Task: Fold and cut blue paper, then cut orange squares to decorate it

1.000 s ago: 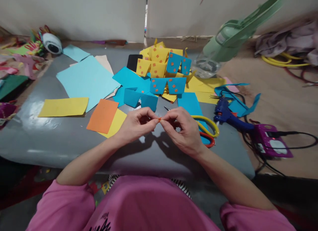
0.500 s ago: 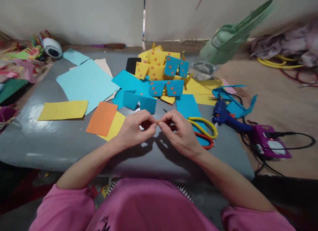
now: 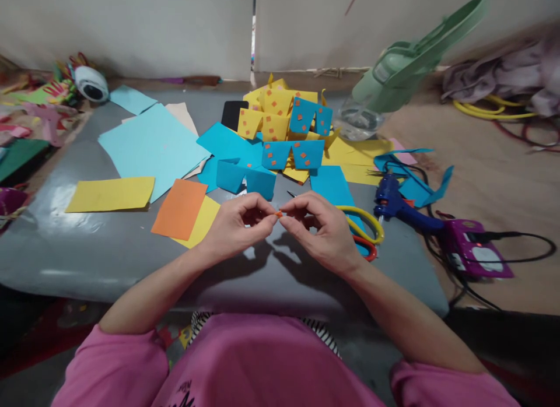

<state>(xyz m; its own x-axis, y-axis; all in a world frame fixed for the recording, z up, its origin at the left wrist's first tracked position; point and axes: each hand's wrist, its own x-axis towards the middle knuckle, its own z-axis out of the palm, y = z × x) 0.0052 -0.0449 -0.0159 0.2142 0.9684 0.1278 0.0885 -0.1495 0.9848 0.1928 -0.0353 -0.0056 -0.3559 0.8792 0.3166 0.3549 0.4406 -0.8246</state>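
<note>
A tiny orange paper piece [image 3: 279, 214] is pinched between the fingertips of my left hand [image 3: 240, 223] and my right hand [image 3: 321, 232], just above the grey table. Both hands are closed on it, fingertips nearly meeting. Right behind them stands a plain blue folded paper shape [image 3: 247, 179]. Beyond it are blue paper shapes with orange dots [image 3: 292, 155] and a pile of yellow dotted ones [image 3: 275, 127]. Scissors [image 3: 367, 229] with yellow and red handles lie by my right hand, partly hidden. An orange sheet [image 3: 180, 209] rests on a yellow one left of my left hand.
Light blue sheets [image 3: 151, 144] and a yellow strip [image 3: 110, 195] lie at left. To the right, a blue glue gun [image 3: 389, 200] and a purple power box [image 3: 476, 249] trail black cords. A green container [image 3: 385, 77] stands at the back right.
The fingertips have shifted slightly, and more of the orange paper piece shows between them. My right hand has moved a little, covering more of the scissors. Other things stay in place.
</note>
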